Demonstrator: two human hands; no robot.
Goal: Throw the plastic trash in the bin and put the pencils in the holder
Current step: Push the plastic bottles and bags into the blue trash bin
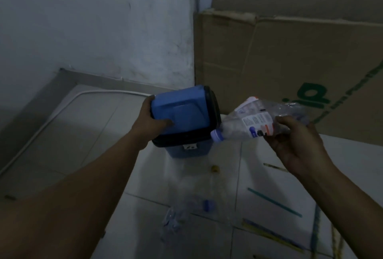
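A small blue bin (182, 151) with a black rim stands on the white tiled surface. My left hand (152, 123) holds its blue swing lid (182, 109) tipped up. My right hand (298, 145) grips a crushed clear plastic bottle (257, 122) with a white label. The bottle's blue cap points at the bin's rim. Another crumpled clear bottle with a blue cap (208, 205) lies on the tiles in front. Several pencils lie at the right: a teal one (273, 201), a yellow one (271, 236) and a thin one (275, 167). No holder is in view.
A large cardboard sheet (290, 68) leans against the wall behind the bin. A white cable (51, 118) runs along the floor at the left. A small yellow cap (215, 168) lies just in front of the bin.
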